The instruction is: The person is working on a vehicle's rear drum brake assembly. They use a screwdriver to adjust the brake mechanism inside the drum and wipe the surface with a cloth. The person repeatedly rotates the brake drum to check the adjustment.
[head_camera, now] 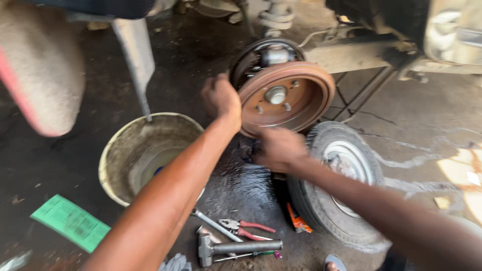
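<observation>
Head view: both hands are on a rusty brake drum (286,98) that sits on the hub of a raised vehicle, near the top middle of the frame. The left hand (221,98) is closed over the drum's upper left rim, fingers curled round the edge. The right hand (279,149) grips the drum's lower rim from below, fingers wrapped under it; motion blur hides how tightly. The drum faces outward with its hub cap and studs showing, tilted slightly off the backing plate (261,55) behind it.

On the wet concrete floor (401,115) below, a wheel (339,183) lies just beside the right forearm, under the drum. A dirty bucket (145,155) stands to the left, under the left forearm. Near the floor's bottom edge lie a hammer (236,247), red-handled pliers (246,228) and a metal rod (216,226), close together. An orange tube (298,221) rests against the wheel. A green paper (70,222) lies near the bottom left corner. A jack post (135,55) rises above the bucket.
</observation>
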